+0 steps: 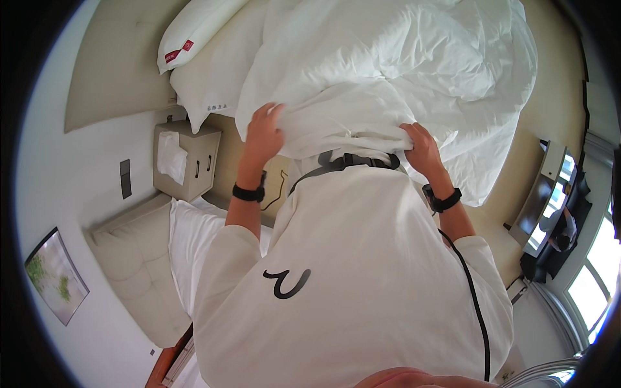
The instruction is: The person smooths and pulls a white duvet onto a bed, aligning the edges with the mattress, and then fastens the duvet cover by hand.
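Note:
A white duvet [349, 82] lies rumpled in front of me, its near edge bunched against my waist. My right hand [423, 149] grips this near edge, fingers curled over the gathered cloth. At the duvet's left side, my left hand [264, 133] touches the cloth with fingers bent and thumb somewhat apart; whether it pinches the fabric cannot be made out. Between the hands, a small knotted tie [348, 132] shows on the folded edge. Just below it, a black buckled strap [368, 160] crosses my waist. Both wrists carry black bands.
Pillows [208, 29] rest against a beige headboard [121, 58]. A nightstand [201, 160] holding tissues [172, 157] stands at left, near another bed's headboard [136, 266]. A black cable [276, 194] lies on the floor. At right, a person [565, 233] is near a dark-topped desk [536, 203].

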### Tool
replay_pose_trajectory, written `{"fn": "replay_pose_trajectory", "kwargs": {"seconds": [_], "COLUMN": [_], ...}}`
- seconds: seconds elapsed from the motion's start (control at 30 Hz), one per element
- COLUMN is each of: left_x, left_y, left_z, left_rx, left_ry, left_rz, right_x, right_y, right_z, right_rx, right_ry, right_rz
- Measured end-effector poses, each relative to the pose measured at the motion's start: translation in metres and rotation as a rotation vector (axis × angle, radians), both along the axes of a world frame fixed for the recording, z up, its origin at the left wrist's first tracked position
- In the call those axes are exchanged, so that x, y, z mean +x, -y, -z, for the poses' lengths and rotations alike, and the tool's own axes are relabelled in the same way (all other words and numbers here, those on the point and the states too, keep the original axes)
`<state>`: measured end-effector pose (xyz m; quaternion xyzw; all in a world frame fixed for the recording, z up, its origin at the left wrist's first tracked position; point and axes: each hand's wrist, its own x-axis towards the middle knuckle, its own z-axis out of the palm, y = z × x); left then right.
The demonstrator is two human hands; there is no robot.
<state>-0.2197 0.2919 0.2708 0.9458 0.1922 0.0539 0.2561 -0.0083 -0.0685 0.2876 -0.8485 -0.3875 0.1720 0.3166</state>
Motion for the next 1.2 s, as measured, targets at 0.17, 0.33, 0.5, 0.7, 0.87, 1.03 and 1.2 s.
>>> {"fn": "replay_pose_trajectory", "kwargs": {"seconds": [0.17, 0.33, 0.5, 0.7, 0.87, 1.03, 1.2], "left_x": [0.072, 0.099, 0.102, 0.103, 0.106, 0.104, 0.102], "left_y": [0.056, 0.060, 0.063, 0.066, 0.062, 0.060, 0.065], "left_z": [-0.055, -0.043, -0.037, -0.039, -0.037, -0.031, -0.030], "left_rx": [-0.546, -0.549, -0.647, -0.822, -0.903, -0.915, -0.941], "left_ry": [0.060, -0.210, -0.323, -0.307, -0.280, -0.206, -0.199], "left_rz": [0.351, 0.499, 0.380, 0.187, 0.130, 0.107, 0.059], "right_x": [0.004, 0.013, 0.014, 0.016, 0.015, 0.007, 0.006], "right_y": [-0.009, -0.008, 0.002, -0.022, -0.084, -0.107, -0.115], "right_z": [-0.013, -0.021, -0.033, -0.046, -0.053, -0.039, -0.034], "right_rx": [0.002, 0.050, 0.157, 0.331, 0.235, 0.183, 0.140], "right_ry": [-0.008, -0.089, -0.105, -0.038, -0.363, -0.382, -0.396], "right_rz": [0.029, 0.009, 0.074, 0.082, -0.066, -0.129, -0.127]}}
